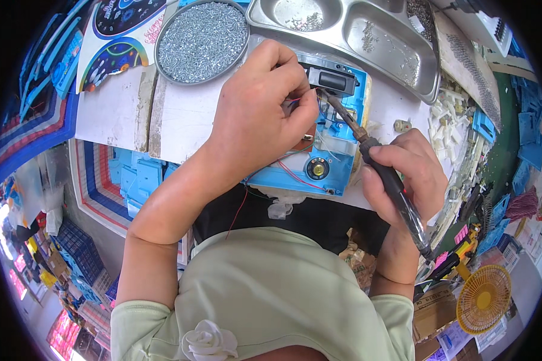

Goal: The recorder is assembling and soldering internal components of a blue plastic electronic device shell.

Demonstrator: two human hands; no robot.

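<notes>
An opened blue plastic toy housing [337,157] lies on the white table [187,120], showing a small round speaker [317,169], a black module [333,80] and thin red wires. My left hand [259,114] rests over the housing and pinches a thin wire between thumb and forefinger near the black module. My right hand [406,174] grips a soldering iron [379,162] by its dark handle. The iron's tip touches the spot just beside my left fingertips.
A round metal dish of small screws [202,41] sits at the back left. A compartmented steel tray [373,36] with scattered screws lies at the back right. White and blue plastic parts [463,129] are piled on the right. A stack of blue housings [132,177] sits below the table's left edge, and a yellow fan [483,299] stands low on the right.
</notes>
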